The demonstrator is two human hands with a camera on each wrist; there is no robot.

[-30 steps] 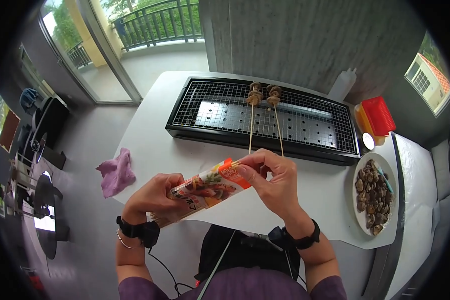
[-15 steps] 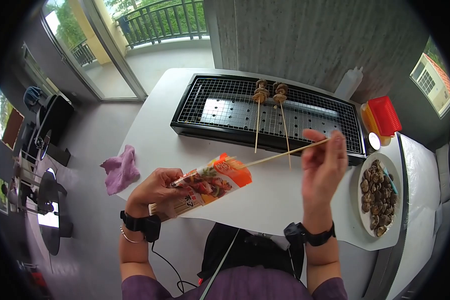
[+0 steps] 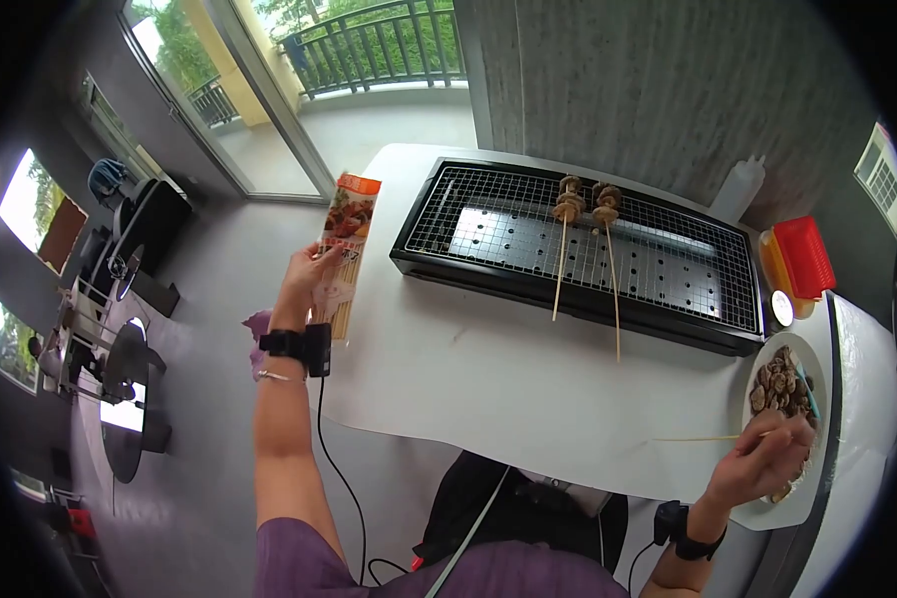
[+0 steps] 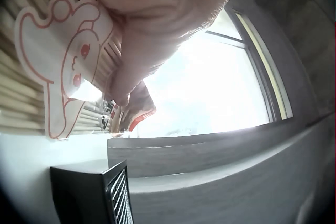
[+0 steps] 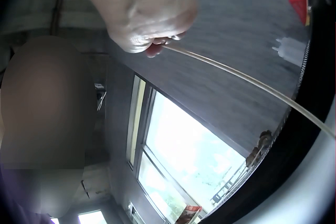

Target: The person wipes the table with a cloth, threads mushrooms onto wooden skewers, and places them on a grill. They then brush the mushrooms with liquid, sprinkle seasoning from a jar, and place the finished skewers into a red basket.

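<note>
At the table's left edge my left hand (image 3: 309, 284) grips the printed plastic pack of bamboo skewers (image 3: 349, 224). Its pale sticks (image 4: 23, 87) and a pink-outlined cartoon print fill the left of the left wrist view. My right hand (image 3: 762, 460) is over the white oval plate (image 3: 750, 510) at the right and pinches a single bamboo skewer (image 3: 696, 439). In the right wrist view that skewer (image 5: 231, 71) runs from the fingertips to the right. Brown mushroom pieces (image 3: 782, 379) are heaped on the plate, partly hidden behind the hand.
A black grill (image 3: 468, 284) with a wire mesh stands along the back of the white table (image 3: 468, 379). Two mushroom skewers (image 3: 568, 207) lie across it. Behind the plate are a white cup (image 3: 781, 309), a red basket (image 3: 805, 261) and a white bottle (image 3: 740, 189). A purple cloth (image 3: 258, 329) lies by the left wrist.
The right hand has drawn one skewer out of the pack and carried it right to the plate. My left hand has moved the pack away to the table's left edge.
</note>
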